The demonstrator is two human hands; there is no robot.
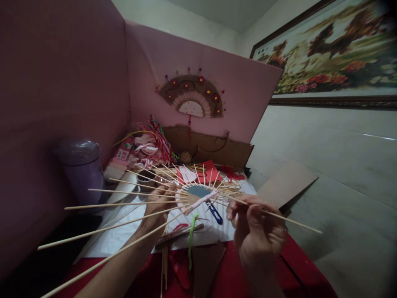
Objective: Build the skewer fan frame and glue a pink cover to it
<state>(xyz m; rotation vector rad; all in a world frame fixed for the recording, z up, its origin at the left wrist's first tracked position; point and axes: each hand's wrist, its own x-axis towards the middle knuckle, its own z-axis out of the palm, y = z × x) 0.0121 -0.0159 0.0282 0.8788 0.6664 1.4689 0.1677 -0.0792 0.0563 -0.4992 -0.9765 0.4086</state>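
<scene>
My left hand [159, 203] grips a half-made fan [195, 194]: a round card hub with several long bamboo sticks [124, 193] fanning out to the left and upward. My right hand [259, 231] is closed in a pinch on one thin bamboo stick [288, 220] that runs from the hub out to the right. A pink strip crosses the hub's lower edge. The fan is held above a white sheet [204, 234] on the red table [235, 277].
A finished brown fan [192, 97] hangs on the pink backboard. Below it are cardboard pieces [214, 149], red and pink scraps [149, 149], a blue-handled snipper [214, 212], a green strip [191, 236]. A lilac bin [81, 169] stands left. A cardboard sheet [287, 184] lies right.
</scene>
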